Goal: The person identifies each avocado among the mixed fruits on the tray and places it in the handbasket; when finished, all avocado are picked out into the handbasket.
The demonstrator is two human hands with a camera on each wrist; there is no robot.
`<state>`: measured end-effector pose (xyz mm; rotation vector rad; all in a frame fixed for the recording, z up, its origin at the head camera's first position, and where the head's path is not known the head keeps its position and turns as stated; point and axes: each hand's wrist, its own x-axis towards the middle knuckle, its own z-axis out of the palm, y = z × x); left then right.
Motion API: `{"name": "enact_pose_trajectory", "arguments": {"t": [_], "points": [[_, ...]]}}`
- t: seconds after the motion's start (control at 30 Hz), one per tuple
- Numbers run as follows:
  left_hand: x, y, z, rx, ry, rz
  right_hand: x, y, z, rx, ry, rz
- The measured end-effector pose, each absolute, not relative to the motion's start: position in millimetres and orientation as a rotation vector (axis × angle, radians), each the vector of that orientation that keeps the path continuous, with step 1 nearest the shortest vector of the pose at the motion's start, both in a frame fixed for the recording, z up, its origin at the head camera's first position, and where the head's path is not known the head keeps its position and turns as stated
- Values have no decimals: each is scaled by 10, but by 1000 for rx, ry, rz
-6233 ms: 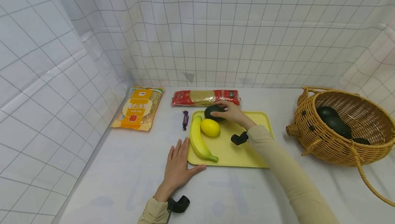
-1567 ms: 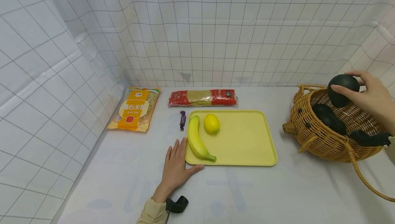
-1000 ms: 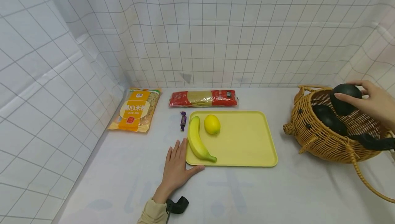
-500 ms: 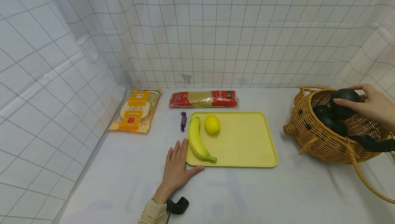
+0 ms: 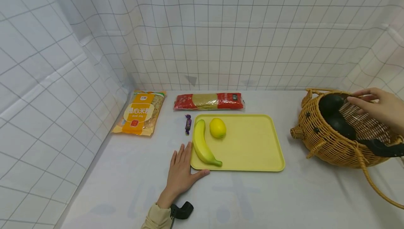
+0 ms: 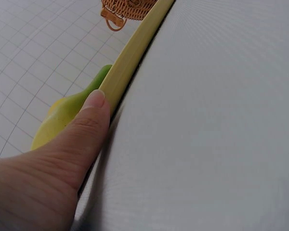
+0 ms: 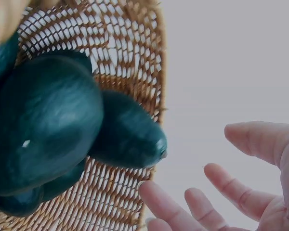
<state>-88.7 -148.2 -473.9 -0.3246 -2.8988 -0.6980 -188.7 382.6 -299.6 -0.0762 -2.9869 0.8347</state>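
Note:
My left hand [image 5: 180, 174] lies flat on the table with its fingers spread. Its thumb [image 6: 84, 130] and fingertips touch the edge of a yellow tray [image 5: 252, 145]. On that tray lie a banana [image 5: 203, 146] and a lemon [image 5: 217, 128]. At the right, my right hand [image 5: 380, 108] hovers over the opening of a pig-shaped wicker basket [image 5: 334, 155], its fingers apart and holding nothing. Several dark green avocados, one of them a large avocado [image 7: 48, 125], are piled inside; another avocado [image 7: 127, 130] lies beside it. The right wrist view shows a gap between fingers and fruit.
Behind the tray is a red and gold noodle packet [image 5: 208, 101]. An orange bag of pasta [image 5: 139, 113] lies at the left, and a purple wrapped candy [image 5: 188, 124] sits just left of the tray. The basket's rope handle [image 5: 374, 187] droops onto the table.
An avocado went from the tray to the basket in my right hand, which has now let it go among the others. The lemon sits slightly higher on the tray. My left hand stays put.

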Motion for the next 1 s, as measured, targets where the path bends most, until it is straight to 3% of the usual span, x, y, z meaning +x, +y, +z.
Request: {"name": "enact_pose_trajectory", "arguments": {"t": [0.53, 1.0], "points": [[-887, -1500, -4734, -320, -2910, -702, -1708, 3337, -2829, 166, -2901, 950], [-914, -1505, -4717, -317, -2919, -701, -1513, 2722, -3079, 399, -2872, 1053]]}}
